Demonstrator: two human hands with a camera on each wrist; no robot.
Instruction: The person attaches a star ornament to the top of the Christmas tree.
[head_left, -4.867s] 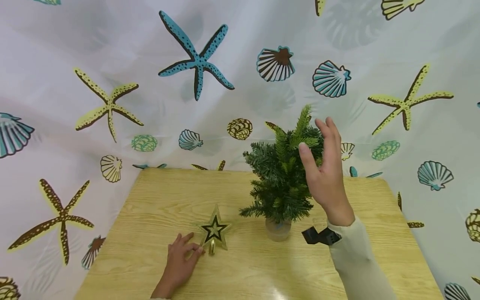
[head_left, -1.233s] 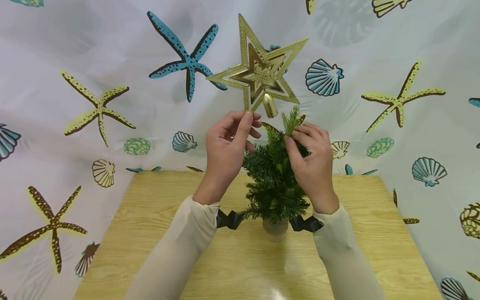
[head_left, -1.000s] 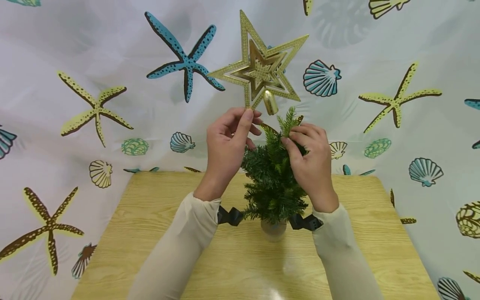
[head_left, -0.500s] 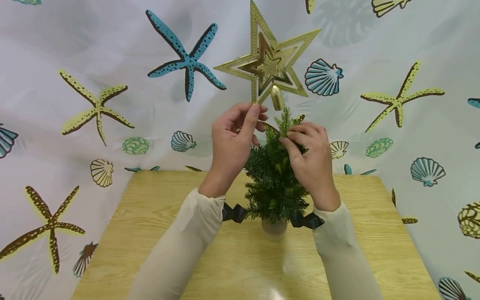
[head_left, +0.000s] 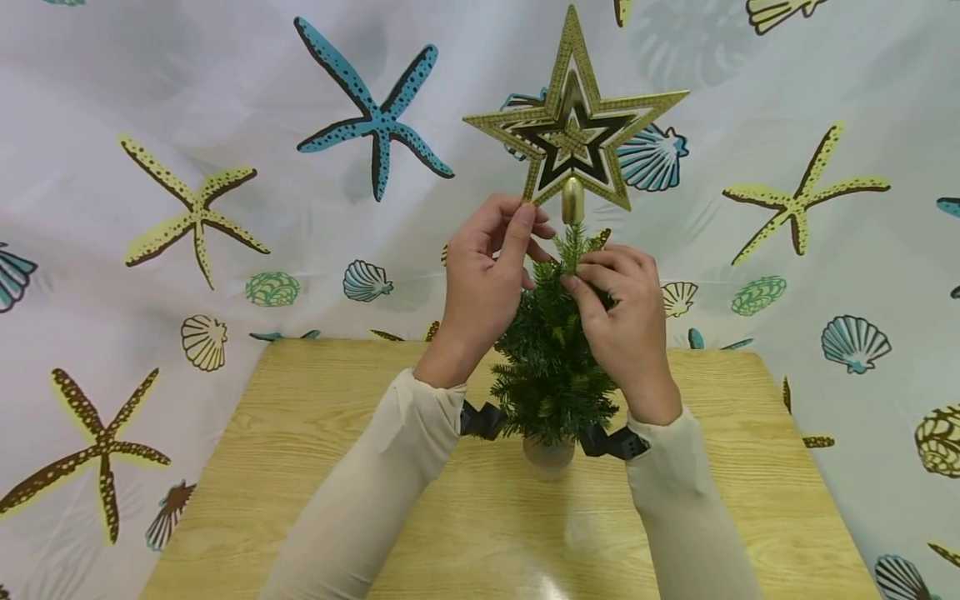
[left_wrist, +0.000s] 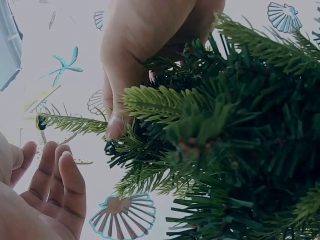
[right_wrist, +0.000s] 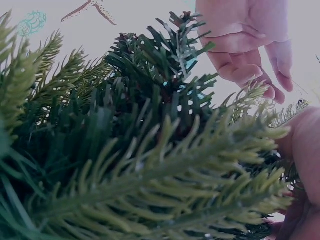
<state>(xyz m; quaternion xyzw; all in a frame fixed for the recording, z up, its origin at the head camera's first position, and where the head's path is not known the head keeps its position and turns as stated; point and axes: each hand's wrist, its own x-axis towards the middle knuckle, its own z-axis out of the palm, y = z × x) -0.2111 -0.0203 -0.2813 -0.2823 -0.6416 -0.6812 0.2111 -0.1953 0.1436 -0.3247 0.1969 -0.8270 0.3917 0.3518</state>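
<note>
In the head view, my left hand (head_left: 491, 267) pinches the lower left point of a gold star tree topper (head_left: 573, 137) between thumb and fingers. The star stands upright, and its tubular socket (head_left: 573, 200) is right over the top sprig of a small artificial Christmas tree (head_left: 555, 367). My right hand (head_left: 626, 304) pinches that sprig just below its tip. From the left wrist, the sprig (left_wrist: 75, 122) reaches the socket's dark opening; how far it goes in cannot be told. The right thumb (left_wrist: 117, 120) presses on the sprig there.
The tree stands on a round pale base (head_left: 549, 458) on a light wooden table (head_left: 337, 467). Behind and at both sides hangs a white cloth (head_left: 480, 50) printed with starfish and shells. Green branches (right_wrist: 150, 175) fill much of the right wrist view.
Earlier the star lay on the table by my left hand. Lately my left hand has moved right with the star, which has turned upright over the sprig. My right hand holds nearly still.
</note>
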